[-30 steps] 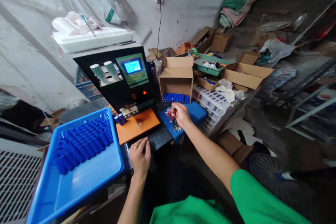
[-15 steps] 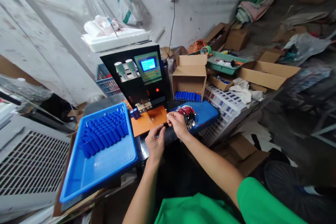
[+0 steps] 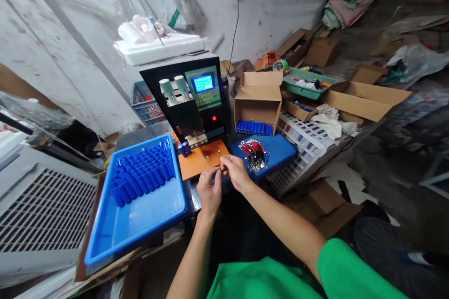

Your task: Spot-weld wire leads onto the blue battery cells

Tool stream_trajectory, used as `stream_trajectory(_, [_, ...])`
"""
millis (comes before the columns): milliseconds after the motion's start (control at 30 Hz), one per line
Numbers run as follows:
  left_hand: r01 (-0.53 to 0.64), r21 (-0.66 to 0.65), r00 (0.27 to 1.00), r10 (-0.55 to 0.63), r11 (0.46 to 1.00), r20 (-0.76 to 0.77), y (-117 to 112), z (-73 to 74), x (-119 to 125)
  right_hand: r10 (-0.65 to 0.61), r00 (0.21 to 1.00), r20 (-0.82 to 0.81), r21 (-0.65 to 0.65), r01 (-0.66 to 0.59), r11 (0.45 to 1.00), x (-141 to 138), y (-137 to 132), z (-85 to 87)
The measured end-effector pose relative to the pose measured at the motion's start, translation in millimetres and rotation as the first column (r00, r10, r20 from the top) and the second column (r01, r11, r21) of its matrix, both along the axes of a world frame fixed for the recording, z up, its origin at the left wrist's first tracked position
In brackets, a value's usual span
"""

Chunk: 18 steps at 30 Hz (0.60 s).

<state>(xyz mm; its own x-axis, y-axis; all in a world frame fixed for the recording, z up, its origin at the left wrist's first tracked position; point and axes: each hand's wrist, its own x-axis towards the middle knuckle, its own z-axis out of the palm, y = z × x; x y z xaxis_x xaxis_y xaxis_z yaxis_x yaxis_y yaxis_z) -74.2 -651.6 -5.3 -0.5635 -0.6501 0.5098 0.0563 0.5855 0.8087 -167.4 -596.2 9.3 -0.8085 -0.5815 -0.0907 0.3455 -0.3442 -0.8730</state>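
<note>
My left hand (image 3: 209, 188) is closed in a pinch, thumb against forefinger, at the front edge of an orange plate (image 3: 199, 161). My right hand (image 3: 234, 170) pinches a thin wire (image 3: 219, 155) that sticks up with a pale tip. Both sets of fingertips almost meet; what lies between the left ones is too small to make out. Behind the plate stands a black spot welder (image 3: 185, 107) with a lit screen. Two blue battery cells (image 3: 184, 149) stand at the plate's left. A bundle of red and black wires (image 3: 255, 154) lies right of my right hand on a blue pad (image 3: 280, 152).
On the left, a blue tray (image 3: 135, 236) holds many upright blue cells (image 3: 147, 173). A cardboard box (image 3: 259, 96) behind the pad contains more blue cells lying in it. White plastic crates (image 3: 301, 140), a green tray (image 3: 298, 88) and open cartons crowd the right side.
My right hand has drawn slightly down and left, closer to the left fingertips. The wire now shows upright above the fingers. The whole view has shifted slightly.
</note>
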Motion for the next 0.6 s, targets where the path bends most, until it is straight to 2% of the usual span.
stream_trajectory(100, [0.013,0.143,1.000,-0.014,0.990,0.010,-2,3.8,3,0.016,0.999,-0.031,0.028,-0.015,1.000,-1,2,-2.0])
stream_trajectory(167, [0.044,0.268,0.999,-0.044,0.962,-0.005,-4,8.0,5,0.025,0.997,-0.078,0.035,-0.022,0.999,-2,4,-2.6])
stream_trajectory(233, [0.084,0.345,0.996,-0.083,0.935,-0.019,-6,12.0,6,0.095,0.985,-0.145,0.042,-0.090,0.995,-3,6,-2.8])
stream_trajectory(367, [0.096,0.371,0.995,-0.102,0.923,-0.003,-9,15.3,5,0.252,0.931,-0.263,0.064,-0.244,0.968,-5,7,-3.3])
stream_trajectory(467, [0.086,0.387,0.995,-0.099,0.918,0.016,-12,14.6,5,0.239,0.917,-0.320,0.082,-0.225,0.971,-6,7,-4.2])
stream_trajectory(533, [0.023,0.363,0.999,-0.035,0.931,0.026,-18,15.0,4,0.205,0.918,-0.340,0.105,-0.179,0.978,-8,7,-5.5])
stream_trajectory(600, [-0.114,0.303,0.993,0.117,0.946,0.007,-32,16.9,2,0.158,0.929,-0.334,0.118,-0.125,0.985,-10,8,-7.5])
